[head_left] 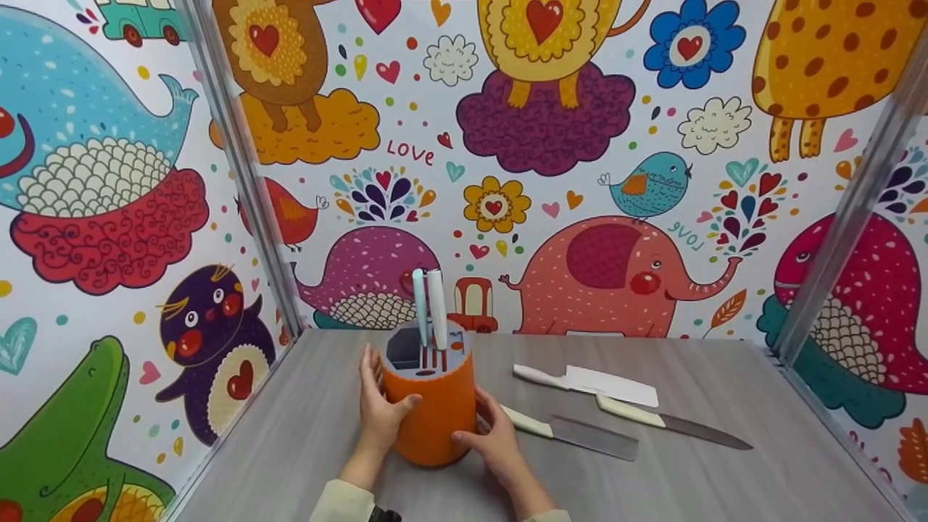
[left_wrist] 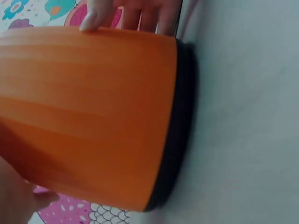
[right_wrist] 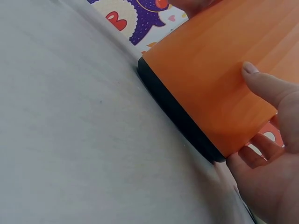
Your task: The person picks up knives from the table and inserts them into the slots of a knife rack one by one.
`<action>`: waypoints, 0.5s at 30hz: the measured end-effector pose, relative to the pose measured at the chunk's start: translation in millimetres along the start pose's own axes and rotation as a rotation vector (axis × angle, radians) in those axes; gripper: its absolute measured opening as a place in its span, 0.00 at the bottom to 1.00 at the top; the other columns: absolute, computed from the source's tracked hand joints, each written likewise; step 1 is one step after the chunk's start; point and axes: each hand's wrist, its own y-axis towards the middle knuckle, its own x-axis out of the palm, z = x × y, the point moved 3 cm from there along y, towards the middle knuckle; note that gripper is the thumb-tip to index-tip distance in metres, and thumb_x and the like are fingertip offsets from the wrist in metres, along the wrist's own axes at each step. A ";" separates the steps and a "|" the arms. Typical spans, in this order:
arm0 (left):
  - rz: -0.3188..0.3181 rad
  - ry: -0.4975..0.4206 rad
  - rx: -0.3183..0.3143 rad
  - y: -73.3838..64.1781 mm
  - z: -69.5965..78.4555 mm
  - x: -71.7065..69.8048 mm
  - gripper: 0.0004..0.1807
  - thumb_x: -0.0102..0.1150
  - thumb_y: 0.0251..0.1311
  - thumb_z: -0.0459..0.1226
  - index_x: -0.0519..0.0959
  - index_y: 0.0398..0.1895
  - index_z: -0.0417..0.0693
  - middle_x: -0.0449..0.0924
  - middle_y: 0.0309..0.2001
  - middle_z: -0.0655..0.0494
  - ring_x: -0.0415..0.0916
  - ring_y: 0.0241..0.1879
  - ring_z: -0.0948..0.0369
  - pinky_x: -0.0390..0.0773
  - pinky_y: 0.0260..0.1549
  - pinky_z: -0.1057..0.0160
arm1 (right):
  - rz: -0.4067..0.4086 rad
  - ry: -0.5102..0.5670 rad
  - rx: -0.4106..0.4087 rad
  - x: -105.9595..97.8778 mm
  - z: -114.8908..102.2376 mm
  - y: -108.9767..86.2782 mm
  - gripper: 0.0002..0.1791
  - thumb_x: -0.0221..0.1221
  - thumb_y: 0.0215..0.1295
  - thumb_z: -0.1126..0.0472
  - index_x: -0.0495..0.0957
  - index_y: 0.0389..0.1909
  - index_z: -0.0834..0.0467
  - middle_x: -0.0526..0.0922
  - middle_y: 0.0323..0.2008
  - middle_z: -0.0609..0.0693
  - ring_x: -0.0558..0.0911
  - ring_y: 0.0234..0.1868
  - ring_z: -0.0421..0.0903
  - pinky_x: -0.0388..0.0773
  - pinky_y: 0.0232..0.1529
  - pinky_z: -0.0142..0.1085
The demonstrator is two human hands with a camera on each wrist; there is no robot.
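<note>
An orange round knife block (head_left: 433, 413) with a grey slotted top and a black base stands upright on the table. My left hand (head_left: 380, 406) holds its left side, thumb across the front. Lower on the right side, my right hand (head_left: 500, 438) grips it with the thumb in front and the fingers reaching behind. A light blue handle (head_left: 420, 301) and a white handle (head_left: 437, 308) stick up from the slots; whatever they belong to is hidden inside. In the right wrist view the black base (right_wrist: 177, 114) sits close over the tabletop.
Right of the block lie a white cleaver (head_left: 612, 384), a cream-handled knife with a pointed dark blade (head_left: 703, 429) and a cream-handled cleaver (head_left: 594, 436). The grey table (head_left: 290, 435) is bounded by printed panels (head_left: 406, 58) with metal corner posts (head_left: 250, 174).
</note>
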 end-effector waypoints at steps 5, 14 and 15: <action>-0.084 -0.035 -0.057 -1.0 -12.0 -1.2 0.66 0.78 0.56 0.57 0.45 0.87 0.45 0.54 0.84 0.38 0.60 0.78 0.43 0.60 0.81 0.42 | 0.021 -0.009 0.011 -0.9 2.4 0.1 0.53 0.77 0.62 0.52 0.59 0.82 0.61 0.67 0.79 0.64 0.66 0.81 0.63 0.63 0.81 0.58; -0.176 0.034 -0.033 -2.4 -18.0 -4.4 0.67 0.83 0.52 0.50 0.46 0.87 0.53 0.67 0.79 0.49 0.72 0.69 0.62 0.69 0.69 0.74 | 0.023 -0.008 0.020 4.3 3.3 1.2 0.53 0.76 0.63 0.50 0.59 0.83 0.59 0.67 0.79 0.62 0.66 0.81 0.62 0.63 0.81 0.59; -0.179 0.039 -0.037 -2.4 -18.3 -4.3 0.67 0.84 0.52 0.49 0.46 0.87 0.53 0.67 0.79 0.50 0.72 0.69 0.62 0.69 0.69 0.73 | 0.024 -0.008 0.019 4.4 3.2 1.2 0.53 0.76 0.63 0.50 0.59 0.83 0.58 0.67 0.79 0.62 0.66 0.81 0.62 0.63 0.81 0.58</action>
